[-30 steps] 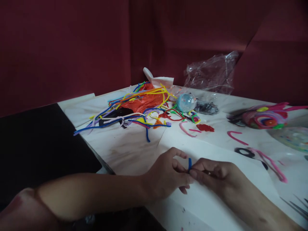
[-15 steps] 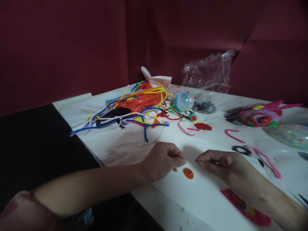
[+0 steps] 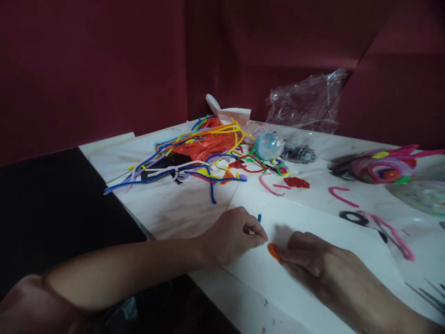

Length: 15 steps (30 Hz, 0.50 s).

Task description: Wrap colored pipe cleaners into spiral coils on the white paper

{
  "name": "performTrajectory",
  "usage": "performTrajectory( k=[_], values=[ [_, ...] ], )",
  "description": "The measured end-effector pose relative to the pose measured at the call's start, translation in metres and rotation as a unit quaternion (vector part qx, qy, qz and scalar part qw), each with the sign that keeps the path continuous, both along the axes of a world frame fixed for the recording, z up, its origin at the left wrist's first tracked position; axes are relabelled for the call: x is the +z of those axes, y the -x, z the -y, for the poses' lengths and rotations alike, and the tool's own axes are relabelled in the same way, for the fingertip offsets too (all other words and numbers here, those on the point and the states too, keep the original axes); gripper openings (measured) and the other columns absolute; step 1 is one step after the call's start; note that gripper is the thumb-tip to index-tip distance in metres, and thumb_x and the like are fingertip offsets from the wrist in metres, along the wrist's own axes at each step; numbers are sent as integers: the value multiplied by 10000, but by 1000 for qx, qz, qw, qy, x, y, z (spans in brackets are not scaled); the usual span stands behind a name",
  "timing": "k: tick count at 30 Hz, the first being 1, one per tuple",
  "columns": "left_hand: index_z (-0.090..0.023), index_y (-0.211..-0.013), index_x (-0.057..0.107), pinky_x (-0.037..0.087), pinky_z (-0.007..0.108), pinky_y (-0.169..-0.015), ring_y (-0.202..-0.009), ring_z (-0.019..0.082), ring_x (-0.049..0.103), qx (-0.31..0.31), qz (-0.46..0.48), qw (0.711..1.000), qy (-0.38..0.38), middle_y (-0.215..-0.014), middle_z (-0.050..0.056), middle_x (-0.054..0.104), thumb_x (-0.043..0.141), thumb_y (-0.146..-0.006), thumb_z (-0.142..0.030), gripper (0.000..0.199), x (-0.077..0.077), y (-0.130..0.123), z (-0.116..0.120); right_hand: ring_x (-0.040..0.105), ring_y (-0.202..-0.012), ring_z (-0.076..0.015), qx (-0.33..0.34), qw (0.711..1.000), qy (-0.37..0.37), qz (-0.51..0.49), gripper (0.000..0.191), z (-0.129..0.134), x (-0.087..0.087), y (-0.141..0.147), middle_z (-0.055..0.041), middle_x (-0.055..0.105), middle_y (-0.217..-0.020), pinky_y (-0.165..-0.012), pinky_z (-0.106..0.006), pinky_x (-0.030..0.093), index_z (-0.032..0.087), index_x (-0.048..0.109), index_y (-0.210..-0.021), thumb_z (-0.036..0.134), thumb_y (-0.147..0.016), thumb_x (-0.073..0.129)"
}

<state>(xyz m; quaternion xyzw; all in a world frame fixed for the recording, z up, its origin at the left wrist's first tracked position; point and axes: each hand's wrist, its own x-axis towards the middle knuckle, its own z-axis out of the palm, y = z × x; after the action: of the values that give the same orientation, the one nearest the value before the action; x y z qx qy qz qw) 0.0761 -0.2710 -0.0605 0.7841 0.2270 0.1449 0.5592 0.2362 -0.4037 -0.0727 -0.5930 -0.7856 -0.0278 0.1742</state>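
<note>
My left hand (image 3: 236,235) is closed in a pinch above the white paper; what its fingertips hold, if anything, is too small to tell. Just behind its fingers a short blue piece (image 3: 259,218) shows, and I cannot tell whether it is held or lies on the paper (image 3: 295,215). Close by on the right, my right hand (image 3: 323,264) pinches the edge of a small orange disc (image 3: 273,252) between thumb and fingers, low over the sheet. The fingertips of both hands are near each other but apart.
Coloured fuzzy stems (image 3: 198,171) and a red plastic sheet (image 3: 212,144) are heaped at the back. Beside them are a clear-and-blue ball (image 3: 269,146) and a clear bag (image 3: 306,104). Scissors (image 3: 354,218) and a pink decorated shape (image 3: 385,168) lie to the right.
My right hand has come down and left and now grips the orange disc, which lay untouched before. The blue piece has come into view. The pink-red flat piece under my right wrist is now hidden.
</note>
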Motion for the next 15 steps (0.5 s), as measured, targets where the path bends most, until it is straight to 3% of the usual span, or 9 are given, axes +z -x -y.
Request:
performTrajectory(
  k=[4, 8, 12, 15],
  values=[
    [-121, -732, 680, 404, 205, -632, -673, 106, 544, -13, -9, 1000, -3, -717, 4, 597, 577, -714, -173, 117, -2, 0, 0, 498, -657, -196, 4, 993, -49, 112, 440, 5, -2, 5, -58, 501, -819, -504, -285, 458, 198, 653, -856, 165, -952, 225],
    [-95, -928, 661, 417, 197, -570, -578, 81, 519, -27, -28, 999, 22, -712, 10, 600, 525, -741, -132, 235, -6, 0, 2, 523, -777, -252, 21, 988, -66, 139, 430, 9, -3, 9, -89, 522, -977, -576, -408, 525, 171, 658, -918, 154, -942, 229],
    [-88, -988, 646, 433, 193, -560, -557, 77, 526, -53, -49, 997, 20, -712, 14, 608, 501, -723, -71, 302, -3, 2, 3, 545, -798, -221, 14, 996, -25, 83, 405, 10, 0, 3, -62, 535, -958, -587, -340, 551, 189, 646, -930, 186, -949, 241],
    [-113, -877, 686, 416, 202, -587, -613, 101, 547, -65, -58, 996, -27, -700, 13, 613, 527, -727, -86, 221, 3, 6, 2, 503, -991, -219, -10, 999, -1, 42, 388, 9, 0, -16, -37, 499, -1111, -739, -331, 541, 207, 636, -1018, 208, -951, 254]
  ],
)
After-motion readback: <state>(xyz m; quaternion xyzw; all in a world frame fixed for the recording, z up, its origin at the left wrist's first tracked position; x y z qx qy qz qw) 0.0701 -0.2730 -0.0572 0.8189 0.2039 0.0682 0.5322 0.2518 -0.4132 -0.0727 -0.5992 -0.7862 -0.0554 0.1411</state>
